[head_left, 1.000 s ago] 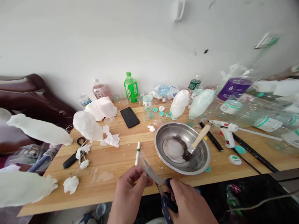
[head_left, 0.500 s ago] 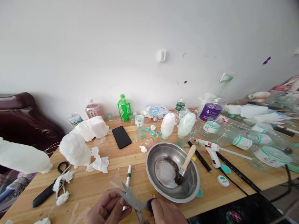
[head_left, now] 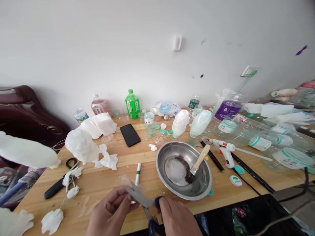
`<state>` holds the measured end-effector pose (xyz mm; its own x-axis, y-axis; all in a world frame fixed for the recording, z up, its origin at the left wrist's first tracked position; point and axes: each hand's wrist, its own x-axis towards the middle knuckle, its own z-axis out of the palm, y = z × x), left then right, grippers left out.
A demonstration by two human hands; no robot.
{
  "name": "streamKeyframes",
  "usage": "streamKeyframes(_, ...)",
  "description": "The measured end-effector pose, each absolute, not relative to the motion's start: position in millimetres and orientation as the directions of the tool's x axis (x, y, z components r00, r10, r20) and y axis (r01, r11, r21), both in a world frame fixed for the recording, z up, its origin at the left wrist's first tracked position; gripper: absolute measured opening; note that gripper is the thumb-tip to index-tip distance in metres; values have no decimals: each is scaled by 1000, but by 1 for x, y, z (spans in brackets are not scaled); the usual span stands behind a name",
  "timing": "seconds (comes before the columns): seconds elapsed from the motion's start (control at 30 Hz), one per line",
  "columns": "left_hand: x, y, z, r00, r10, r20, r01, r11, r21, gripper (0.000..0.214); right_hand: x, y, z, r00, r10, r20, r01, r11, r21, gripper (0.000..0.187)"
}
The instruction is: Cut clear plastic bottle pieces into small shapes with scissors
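Two hands, one pair of scissors (head_left: 141, 198)

At the near edge of the wooden table (head_left: 103, 183), the right hand (head_left: 177, 219) is closed through the blue loops of the scissors, blades pointing left. The left hand (head_left: 110, 213) pinches a scrap of clear plastic (head_left: 125, 179) against them. It looks thin, light and slippery; a pinch close to the blades seems the surest hold. Beyond lie a marker (head_left: 138, 170) and a steel bowl (head_left: 157, 164) holding a brush (head_left: 200, 159), under a white wall (head_left: 123, 49).
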<state>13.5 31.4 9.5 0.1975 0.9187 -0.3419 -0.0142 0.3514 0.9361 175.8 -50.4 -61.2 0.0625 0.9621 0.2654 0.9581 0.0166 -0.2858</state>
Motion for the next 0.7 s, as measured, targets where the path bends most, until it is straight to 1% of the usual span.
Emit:
streamKeyframes(0.1,18,26,11,200,924,-326,-34,339,940,30,173,-54,-46,117,982,151,934,-57,-354,28)
streamKeyframes(0.17,21,24,11,221,921,-322,-54,341,938,27,172,-56,-37,131,987,91,923,-88,-374,25)
streamKeyframes(0.23,23,22,12,229,918,-325,-70,348,935,24,172,-58,-32,118,991,58,918,-87,-386,21)
streamKeyframes(0.53,25,20,10,237,917,-321,-93,350,932,21,182,-62,-38,12,992,125,933,34,-359,17)
streamKeyframes(0.7,26,20,8,226,919,-324,-99,353,930,21,182,-61,-41,19,990,137,929,33,-368,21)
